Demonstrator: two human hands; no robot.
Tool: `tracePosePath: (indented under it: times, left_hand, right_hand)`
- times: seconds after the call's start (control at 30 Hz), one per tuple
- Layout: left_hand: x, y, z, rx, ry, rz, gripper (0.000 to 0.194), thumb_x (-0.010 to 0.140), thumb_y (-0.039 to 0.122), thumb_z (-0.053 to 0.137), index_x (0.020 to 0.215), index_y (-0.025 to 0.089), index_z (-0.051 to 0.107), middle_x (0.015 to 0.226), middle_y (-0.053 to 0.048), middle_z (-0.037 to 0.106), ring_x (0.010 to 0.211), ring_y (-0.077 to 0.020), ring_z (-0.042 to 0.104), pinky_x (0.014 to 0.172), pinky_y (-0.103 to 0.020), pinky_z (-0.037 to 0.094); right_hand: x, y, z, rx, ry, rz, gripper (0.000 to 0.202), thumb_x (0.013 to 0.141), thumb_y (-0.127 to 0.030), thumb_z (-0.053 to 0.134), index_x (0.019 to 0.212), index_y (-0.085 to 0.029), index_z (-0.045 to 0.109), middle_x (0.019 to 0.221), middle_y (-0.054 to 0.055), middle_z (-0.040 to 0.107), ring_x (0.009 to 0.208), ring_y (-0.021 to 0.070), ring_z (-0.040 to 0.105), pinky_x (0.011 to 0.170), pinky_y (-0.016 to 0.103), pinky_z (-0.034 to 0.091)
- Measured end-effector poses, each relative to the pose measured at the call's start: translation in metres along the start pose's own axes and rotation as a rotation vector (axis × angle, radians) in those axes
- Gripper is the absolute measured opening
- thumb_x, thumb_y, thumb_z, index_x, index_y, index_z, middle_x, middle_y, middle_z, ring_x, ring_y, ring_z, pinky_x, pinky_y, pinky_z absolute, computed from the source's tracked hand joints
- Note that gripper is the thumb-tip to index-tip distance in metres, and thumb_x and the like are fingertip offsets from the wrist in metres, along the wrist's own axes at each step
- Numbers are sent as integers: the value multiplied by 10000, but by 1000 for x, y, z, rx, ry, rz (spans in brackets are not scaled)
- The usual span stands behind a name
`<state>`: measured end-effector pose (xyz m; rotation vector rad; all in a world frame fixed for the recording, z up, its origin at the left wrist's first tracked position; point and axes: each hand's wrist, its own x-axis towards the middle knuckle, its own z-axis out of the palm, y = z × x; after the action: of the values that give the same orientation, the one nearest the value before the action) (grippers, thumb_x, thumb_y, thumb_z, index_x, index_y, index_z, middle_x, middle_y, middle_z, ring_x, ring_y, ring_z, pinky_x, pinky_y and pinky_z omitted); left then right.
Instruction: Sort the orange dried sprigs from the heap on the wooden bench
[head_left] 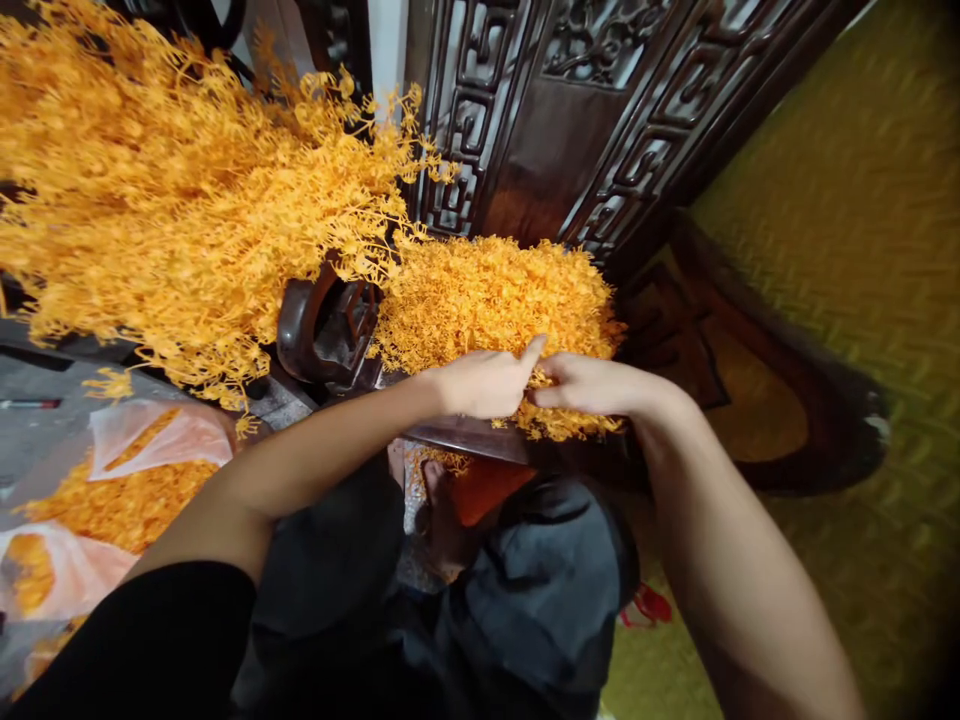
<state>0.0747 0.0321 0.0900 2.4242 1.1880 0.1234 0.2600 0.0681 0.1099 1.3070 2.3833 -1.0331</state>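
Note:
In the head view, a thick heap of orange, thin-branched plastic-looking sprigs (495,290) lies on a dark, glossy wooden seat (469,440). My left hand (487,383) is over the front of this heap, its fingers curled and one digit pointing up. Facing it, my right hand (585,383) has bent fingers pressed close together, almost touching the left. A bit of orange shows between the two hands, but whether it is held or part of the heap behind is unclear. What the fingers grip is hidden.
A larger pile of orange sprigs (172,190) rises at the left, beyond a curved wooden armrest (304,335). Plastic bags (161,440) with orange pieces lie on the floor at lower left. Carved dark wooden panels (559,150) stand behind. A textured yellow surface (847,250) lies right.

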Motion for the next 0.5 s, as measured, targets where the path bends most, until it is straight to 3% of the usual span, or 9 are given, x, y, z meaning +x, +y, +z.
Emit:
tracePosePath:
  times: [0.07, 0.13, 0.23, 0.3, 0.37, 0.43, 0.5]
  left_hand:
    - [-2, -9, -13, -411, 16, -89, 820, 814, 145, 439, 1586, 31, 186, 822, -106, 694, 609, -165, 560, 573, -290, 408]
    - [-7, -17, -26, -896, 68, -133, 731, 784, 149, 422, 1508, 90, 336, 641, -8, 568, 468, -116, 391, 474, -249, 313]
    - [-17, -25, -42, -1503, 77, -80, 319, 827, 220, 415, 1097, 157, 572, 524, 56, 351, 407, -77, 174, 414, -212, 194]
    - [-21, -28, -46, -1713, 43, -20, 162, 904, 301, 433, 840, 184, 524, 522, 61, 316, 408, -57, 147, 404, -194, 181]
    - [-22, -28, -47, -1771, 69, 0, 256, 960, 348, 472, 759, 189, 467, 527, 69, 315, 405, -39, 153, 404, -174, 167]
    - [-20, -28, -47, -1754, 143, -21, 258, 974, 334, 527, 772, 180, 479, 528, 82, 312, 399, -25, 159, 409, -159, 142]
    - [-17, -29, -45, -1752, 257, -75, 207, 958, 302, 580, 816, 179, 493, 528, 95, 309, 396, -22, 179, 419, -154, 138]
  right_hand:
    - [-2, -19, -15, -322, 136, -37, 119, 772, -263, 606, 708, -175, 561, 636, 33, 552, 618, 179, 509, 621, 327, 404]
    - [-4, -36, -29, -510, 393, -193, 64, 801, -241, 626, 796, -182, 604, 747, 66, 609, 780, 231, 569, 792, 396, 441]
    - [-4, -51, -48, -511, 649, -445, 64, 904, -239, 586, 911, -257, 646, 919, 49, 656, 1054, 254, 562, 1117, 518, 292]
    - [-2, -53, -59, -447, 667, -514, 96, 941, -253, 574, 923, -307, 652, 992, 15, 680, 1130, 225, 560, 1204, 507, 191]
    - [3, -50, -65, -456, 773, -512, 109, 939, -255, 585, 978, -331, 653, 1126, 5, 692, 1217, 225, 546, 1235, 508, 124]
    - [9, -46, -68, -479, 1150, -460, 211, 921, -247, 586, 1115, -314, 635, 1269, 56, 648, 1313, 274, 494, 1234, 547, 74]
    - [18, -43, -63, -320, 1650, -361, 438, 886, -254, 604, 1318, -254, 535, 1370, 144, 554, 1352, 335, 452, 1203, 578, 160]
